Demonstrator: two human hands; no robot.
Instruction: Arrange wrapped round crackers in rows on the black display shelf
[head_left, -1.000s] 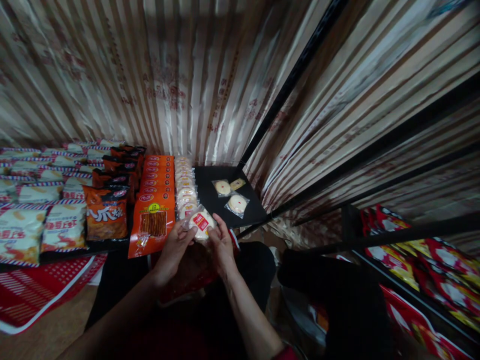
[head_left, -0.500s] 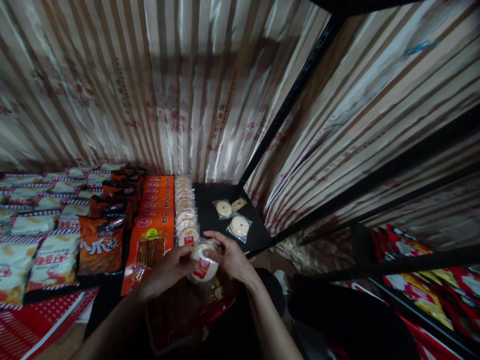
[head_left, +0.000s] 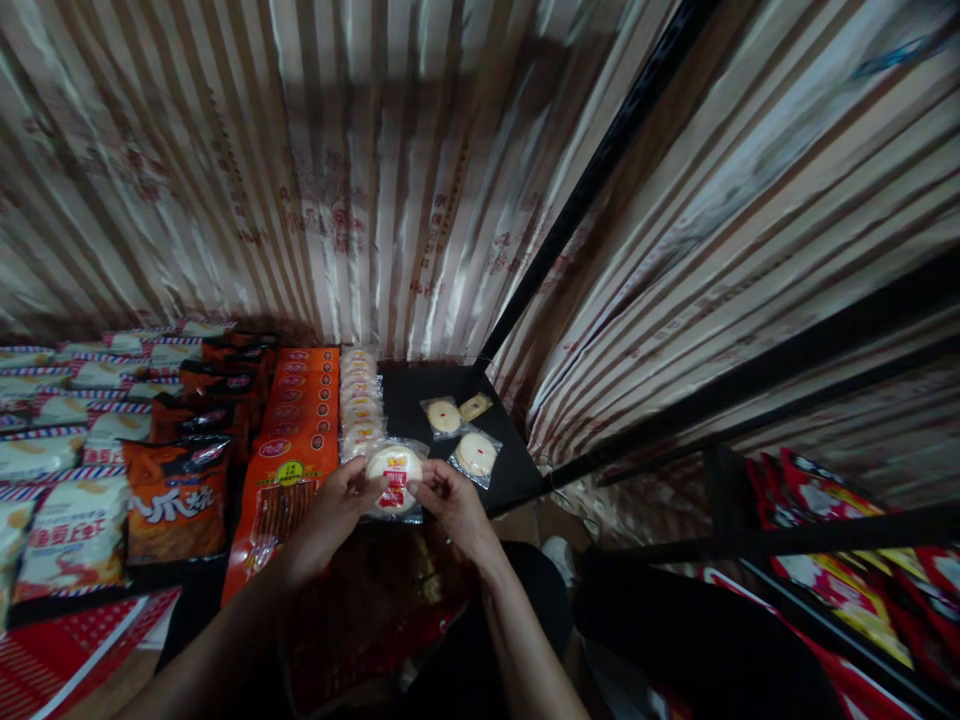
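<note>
A round white cracker packet (head_left: 394,476) in clear wrap, with a red label facing up, is pinched between both hands. My left hand (head_left: 346,506) grips its left edge, and my right hand (head_left: 453,500) grips its right edge. The packet is at the front end of a row of similar wrapped cracker packets (head_left: 362,392) and covers part of that row; I cannot tell whether it touches them. Beneath my hands, in shadow, lies a dark red plastic bag (head_left: 367,620). Orange packs of brown sticks (head_left: 289,465) lie overlapped to the left of the row.
Two loose round wrapped crackers (head_left: 476,455) and a small yellowish packet (head_left: 475,405) lie on the black shelf (head_left: 405,385). Farther left stand orange-black snack bags (head_left: 178,500) and white snack bags (head_left: 75,535). A black post (head_left: 577,210) rises behind. Red bags (head_left: 840,600) fill a rack at right.
Both hands have moved forward and up with the cracker packet, from above the red bag to the front of the row. The packet is now held flatter, label upright. The view has shifted slightly.
</note>
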